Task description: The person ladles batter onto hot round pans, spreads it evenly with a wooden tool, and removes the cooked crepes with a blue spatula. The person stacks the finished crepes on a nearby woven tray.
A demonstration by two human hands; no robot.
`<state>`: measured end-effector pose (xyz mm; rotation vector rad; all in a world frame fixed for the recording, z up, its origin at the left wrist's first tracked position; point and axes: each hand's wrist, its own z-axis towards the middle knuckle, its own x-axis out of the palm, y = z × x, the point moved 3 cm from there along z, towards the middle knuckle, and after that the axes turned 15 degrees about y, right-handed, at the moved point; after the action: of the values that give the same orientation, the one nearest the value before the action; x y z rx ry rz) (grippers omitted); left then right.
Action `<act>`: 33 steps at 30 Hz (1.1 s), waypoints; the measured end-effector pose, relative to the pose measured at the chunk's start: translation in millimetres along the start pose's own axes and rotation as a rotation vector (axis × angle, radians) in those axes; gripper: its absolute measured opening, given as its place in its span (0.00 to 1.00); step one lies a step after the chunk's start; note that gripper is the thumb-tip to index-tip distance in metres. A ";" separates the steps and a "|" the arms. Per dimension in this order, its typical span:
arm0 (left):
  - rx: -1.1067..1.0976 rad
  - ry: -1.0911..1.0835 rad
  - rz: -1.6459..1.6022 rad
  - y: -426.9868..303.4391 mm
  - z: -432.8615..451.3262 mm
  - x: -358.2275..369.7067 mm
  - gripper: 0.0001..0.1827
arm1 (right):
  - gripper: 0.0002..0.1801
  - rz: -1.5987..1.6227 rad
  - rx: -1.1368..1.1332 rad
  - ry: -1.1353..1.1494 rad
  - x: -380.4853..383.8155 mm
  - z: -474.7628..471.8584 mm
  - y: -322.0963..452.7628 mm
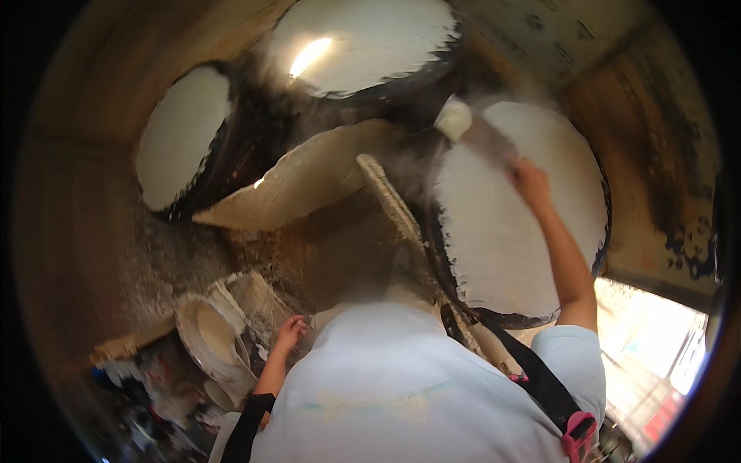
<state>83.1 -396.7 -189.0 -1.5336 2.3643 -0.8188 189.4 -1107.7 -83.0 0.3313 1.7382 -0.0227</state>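
My right hand grips a flat, wide-bladed scraper, blurred by motion. A pale lump of batter or dough sits at the blade's far end. The scraper is over the upper left edge of a large round griddle, which is coated with a white batter sheet. Low on the left, my left hand hangs beside my body with fingers loosely bent and nothing visible in it. Near that hand stands a bucket of cream-coloured batter.
Two more round white sheets lie at the top and left. Between the griddles is a tan sheet of unclear material. A batter-crusted stick points toward it. Steam blurs the middle. Cluttered bags lie lower left.
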 end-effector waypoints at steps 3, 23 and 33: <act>0.059 -0.037 -0.075 53.2 -22.6 -3.4 0.16 | 0.33 0.237 -0.289 0.036 23.7 -20.4 152.5; -0.086 -0.485 -0.710 421.0 -242.8 -18.4 0.17 | 0.14 -0.400 -0.610 0.532 231.9 -85.9 694.2; 0.229 -0.462 -0.937 276.9 -173.5 -152.2 0.26 | 0.06 1.279 0.102 0.581 205.4 -185.0 480.0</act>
<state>-143.8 -118.0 -217.5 -2.3914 1.1319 -0.7223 91.6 -568.5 -163.9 1.5816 1.7782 0.9876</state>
